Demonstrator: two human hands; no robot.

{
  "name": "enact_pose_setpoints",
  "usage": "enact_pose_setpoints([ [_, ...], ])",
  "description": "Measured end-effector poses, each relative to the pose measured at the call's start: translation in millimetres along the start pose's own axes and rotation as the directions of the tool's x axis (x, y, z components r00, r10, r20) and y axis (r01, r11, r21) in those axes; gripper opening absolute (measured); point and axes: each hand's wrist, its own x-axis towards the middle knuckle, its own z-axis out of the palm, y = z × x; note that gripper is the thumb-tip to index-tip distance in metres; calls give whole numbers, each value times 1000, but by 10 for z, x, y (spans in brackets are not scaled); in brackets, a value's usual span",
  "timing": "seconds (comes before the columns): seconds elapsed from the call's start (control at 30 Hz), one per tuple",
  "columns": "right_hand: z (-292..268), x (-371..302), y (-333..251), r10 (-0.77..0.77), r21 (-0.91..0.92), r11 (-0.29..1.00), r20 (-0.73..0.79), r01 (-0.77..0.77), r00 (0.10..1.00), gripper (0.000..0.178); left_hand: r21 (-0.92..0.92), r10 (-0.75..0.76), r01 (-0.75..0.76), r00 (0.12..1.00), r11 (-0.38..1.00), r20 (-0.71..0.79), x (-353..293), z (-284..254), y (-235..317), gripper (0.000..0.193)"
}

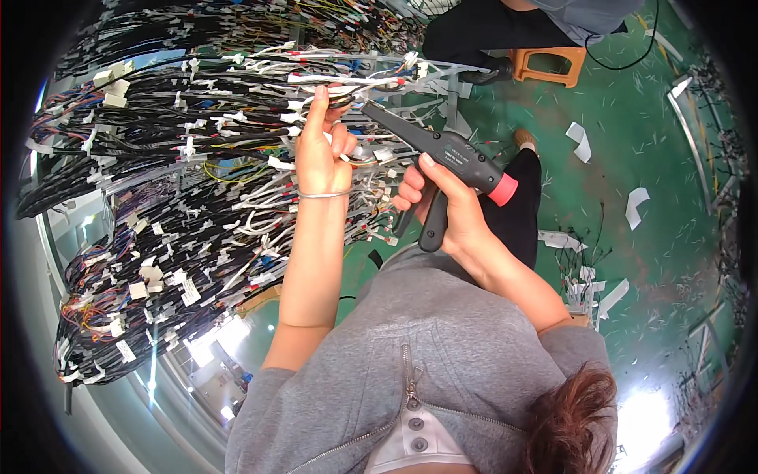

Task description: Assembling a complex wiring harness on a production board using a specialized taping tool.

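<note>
Wears, nearest of all, a gray jacket [474, 316] with a metal zipper [408, 371] down the front, over a white buttoned top [418, 438], with hair [576, 415] hanging at the lower right. Extends both bare forearms forward, with a thin gray band [324, 195] around the left wrist. Wraps the right hand [454, 207] firmly about the handle of a black tool [458, 152], with the thumb laid along the body and the fingers curled round at the lever side; cannot tell the exact position of the lever. Aims the long nose of the tool up and to the left, just beside the left hand [326, 146], with the red end cap [503, 190] toward the lower right. Holds the left hand half closed against the wiring [174, 154], with one finger straight up and others bent beside a white piece [358, 152]; cannot tell any pinch at the hidden fingertips. Farther off, shows a green floor [655, 276] with white scraps [579, 142] to the right, then, at the top, an orange stool [579, 68] beside another person in dark trousers [474, 31].
</note>
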Motion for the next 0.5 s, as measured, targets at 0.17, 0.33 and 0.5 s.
enact_pose_setpoints([
  [0.17,-268,-186,-231,-42,-619,784,27,50,999,16,13,-2,1,999,1000,48,79,-89,-19,28],
  [0.33,-1058,-364,-589,-414,-804,-595,296,-10,861,68,39,19,-20,999,999,36,173,-183,-48,27],
  [0.5,-1475,-598,-951,-365,-689,723,-434,-42,824,48,41,78,-89,974,995,211,217,-233,-131,30],
])
